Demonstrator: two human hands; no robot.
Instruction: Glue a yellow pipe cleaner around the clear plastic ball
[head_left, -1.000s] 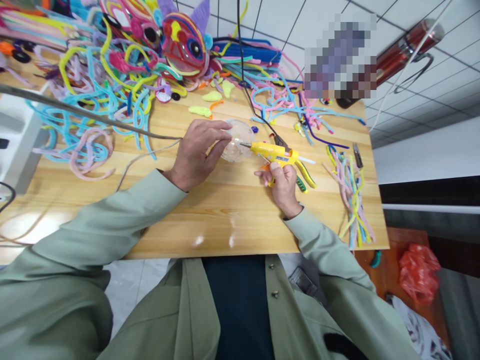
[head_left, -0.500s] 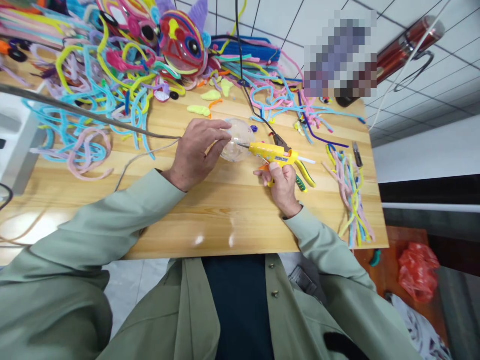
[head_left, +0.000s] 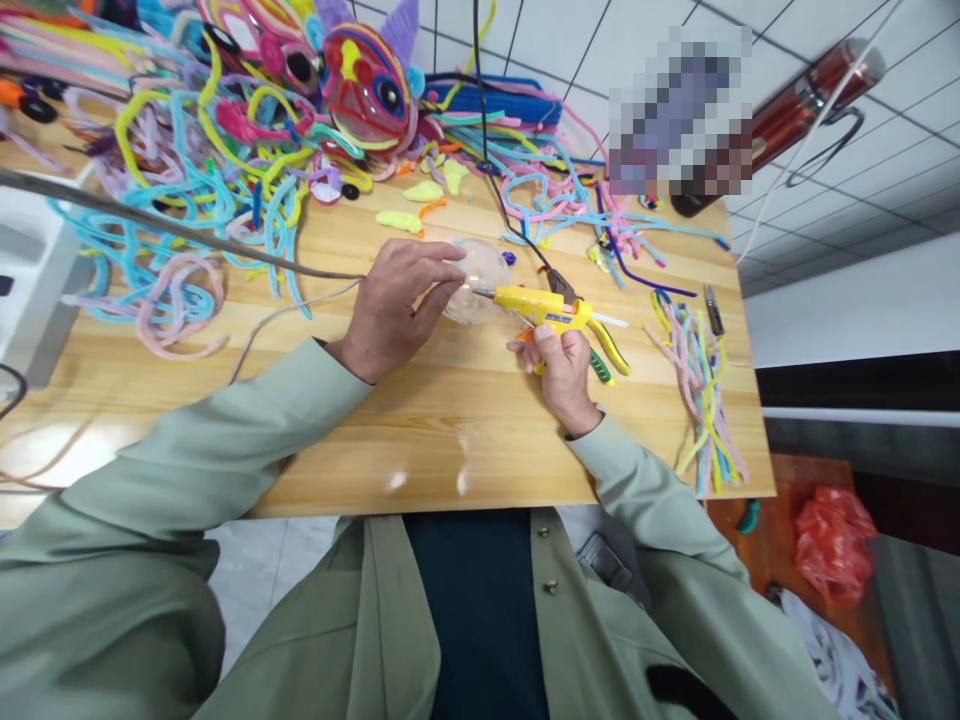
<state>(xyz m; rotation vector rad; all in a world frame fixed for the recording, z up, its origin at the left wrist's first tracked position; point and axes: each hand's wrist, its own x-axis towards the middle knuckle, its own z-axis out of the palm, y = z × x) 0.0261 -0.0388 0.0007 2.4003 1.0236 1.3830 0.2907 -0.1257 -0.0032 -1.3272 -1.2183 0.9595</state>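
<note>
Left hand (head_left: 405, 310) and right hand (head_left: 559, 370) face each other above the wooden table (head_left: 450, 430), and I follow them from far away. Beyond the left hand, toward its outer side, lies a big heap of fuzzy stems (head_left: 217, 170). The right hand is closed around the yellow glue gun (head_left: 544, 306), which points toward the left hand. Pliers (head_left: 609, 345) lie just beyond the right hand, partly hidden by the gun. Between the hands is the clear ball (head_left: 480, 262); the left fingers are bent at its near side, with the thumb close to the forefinger, but whether they pinch it, I cannot tell. A small dark-blue piece (head_left: 509, 258) sits just beside the ball, beyond the right hand. The metal nozzle (head_left: 484, 293) overlaps the ball in my view; contact is not clear. For good work, I would steady the ball with the left hand, move the nozzle slowly with light pressure, and keep the left fingertips away from its hot end.
</note>
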